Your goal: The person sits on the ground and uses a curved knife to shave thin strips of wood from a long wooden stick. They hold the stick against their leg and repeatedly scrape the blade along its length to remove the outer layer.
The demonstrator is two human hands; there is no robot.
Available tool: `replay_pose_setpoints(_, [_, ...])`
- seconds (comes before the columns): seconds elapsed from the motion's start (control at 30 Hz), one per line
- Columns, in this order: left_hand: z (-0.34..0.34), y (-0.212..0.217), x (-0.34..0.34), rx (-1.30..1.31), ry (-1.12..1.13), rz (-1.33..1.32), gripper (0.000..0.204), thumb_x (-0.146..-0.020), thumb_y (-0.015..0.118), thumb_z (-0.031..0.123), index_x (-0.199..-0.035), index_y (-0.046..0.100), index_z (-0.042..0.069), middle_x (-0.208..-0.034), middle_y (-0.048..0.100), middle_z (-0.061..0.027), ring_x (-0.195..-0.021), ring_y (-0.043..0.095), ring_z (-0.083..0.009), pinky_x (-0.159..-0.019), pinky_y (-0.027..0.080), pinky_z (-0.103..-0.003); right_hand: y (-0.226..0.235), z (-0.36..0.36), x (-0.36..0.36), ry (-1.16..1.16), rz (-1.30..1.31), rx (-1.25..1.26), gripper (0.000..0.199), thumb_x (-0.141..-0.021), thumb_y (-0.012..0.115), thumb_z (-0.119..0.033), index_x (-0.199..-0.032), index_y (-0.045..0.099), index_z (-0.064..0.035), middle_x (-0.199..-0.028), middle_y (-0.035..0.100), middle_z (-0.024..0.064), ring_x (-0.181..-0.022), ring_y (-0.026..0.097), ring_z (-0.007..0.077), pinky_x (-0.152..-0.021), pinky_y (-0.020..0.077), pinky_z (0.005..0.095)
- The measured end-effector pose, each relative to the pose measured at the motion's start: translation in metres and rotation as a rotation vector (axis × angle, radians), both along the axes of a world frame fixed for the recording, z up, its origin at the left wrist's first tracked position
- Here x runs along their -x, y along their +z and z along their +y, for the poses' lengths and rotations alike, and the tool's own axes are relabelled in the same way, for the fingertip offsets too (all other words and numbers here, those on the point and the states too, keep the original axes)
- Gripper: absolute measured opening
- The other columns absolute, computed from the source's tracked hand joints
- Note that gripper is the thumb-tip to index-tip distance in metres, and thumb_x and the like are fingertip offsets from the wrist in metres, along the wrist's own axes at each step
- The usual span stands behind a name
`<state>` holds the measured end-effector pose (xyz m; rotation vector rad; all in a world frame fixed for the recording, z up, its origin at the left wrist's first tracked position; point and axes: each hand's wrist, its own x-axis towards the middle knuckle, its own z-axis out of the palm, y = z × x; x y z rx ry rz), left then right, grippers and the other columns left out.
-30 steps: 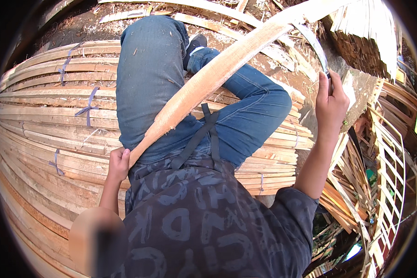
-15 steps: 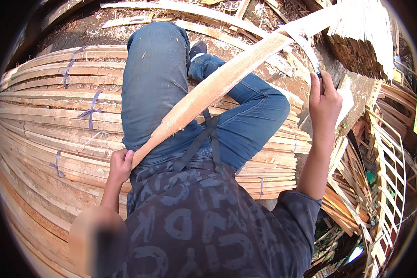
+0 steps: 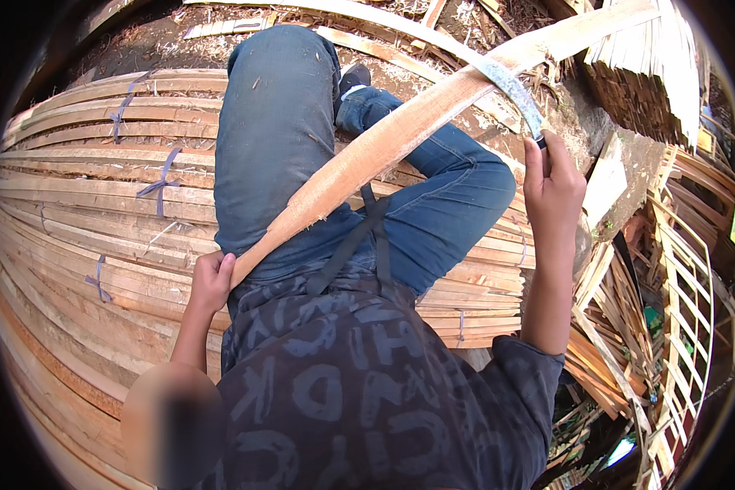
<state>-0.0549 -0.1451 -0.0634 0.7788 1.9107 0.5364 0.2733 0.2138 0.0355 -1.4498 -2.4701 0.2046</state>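
Note:
A long, pale wooden board (image 3: 384, 149) slants across my lap, from its narrow near end up to the far right. My left hand (image 3: 211, 282) is closed round that narrow end, the thumb on top. My right hand (image 3: 554, 175) grips the short dark handle of a curved knife (image 3: 510, 86). Its grey, sickle-like blade lies across the far part of the board. A ragged edge with small splinters shows along the board's lower side. Most of the handle is hidden by my fingers.
Bundles of wooden slats (image 3: 82, 192), tied with purple strips (image 3: 165, 184), lie under and left of my legs (image 3: 278, 122). A stack of thin slats (image 3: 641, 90) stands at the far right. Below it are loose offcuts (image 3: 604, 351) and a lattice panel (image 3: 684, 318). Shavings litter the ground.
My right hand has drawn left and slightly nearer, and the blade has moved with it along the board and turned flatter across it. My left hand has stayed on the board's end.

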Motion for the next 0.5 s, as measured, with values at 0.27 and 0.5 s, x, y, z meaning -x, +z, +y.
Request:
replay_pose_setpoints(0.27, [0.0,0.003,0.0,0.06,-0.007,0.025,0.046,-0.09,0.051,0.028,-0.059,0.043,-0.004,-0.048,0.037,-0.0107,-0.048,0.035,-0.0142,-0.046,0.029,-0.036,0.009,0.035,-0.014,-0.094,-0.133,-0.175,0.02,-0.087,0.064,-0.025,-0.092,0.063,-0.0059,-0.062,0.06,0.0092,-0.052,0.059,0.0241,-0.048,0.0441,0.0332])
replay_pose_setpoints(0.5, [-0.002,-0.003,0.0,0.001,-0.019,0.047,0.047,-0.09,0.051,0.03,-0.058,0.043,-0.003,-0.048,0.037,-0.0102,-0.047,0.035,-0.014,-0.046,0.029,-0.036,-0.004,0.01,-0.004,-0.045,-0.085,-0.164,0.021,-0.084,0.068,-0.025,-0.095,0.064,-0.0078,-0.062,0.06,0.0058,-0.051,0.058,0.0233,-0.048,0.0454,0.0348])
